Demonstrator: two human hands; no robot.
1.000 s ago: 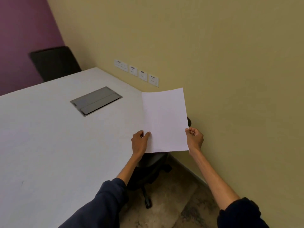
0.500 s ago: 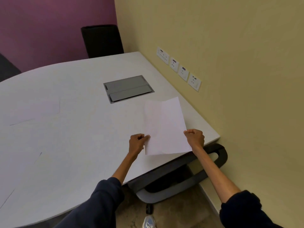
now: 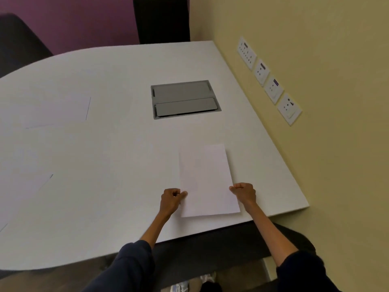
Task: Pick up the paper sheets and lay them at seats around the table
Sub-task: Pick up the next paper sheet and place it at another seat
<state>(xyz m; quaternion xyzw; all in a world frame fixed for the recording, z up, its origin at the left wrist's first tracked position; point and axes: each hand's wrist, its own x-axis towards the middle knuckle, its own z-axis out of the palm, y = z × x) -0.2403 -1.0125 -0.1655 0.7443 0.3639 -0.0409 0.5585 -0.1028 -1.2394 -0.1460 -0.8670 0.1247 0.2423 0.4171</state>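
Sheet (image 3: 207, 182) now lowered onto table (image 3: 105, 165) – left hand (image 3: 171, 200) and right hand (image 3: 244, 193) still pinch its edges; release next.

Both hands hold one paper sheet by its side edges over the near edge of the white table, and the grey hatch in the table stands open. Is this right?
Not quite: in the head view the grey hatch is closed, flush with the table. The rest holds: left hand and right hand hold the paper sheet.

White table (image 3: 109, 161) has a grey hatch (image 3: 185, 101) set in near the far right edge. One sheet (image 3: 207, 182) sits by the near right corner, other sheets (image 3: 56, 110) toward the left edge.
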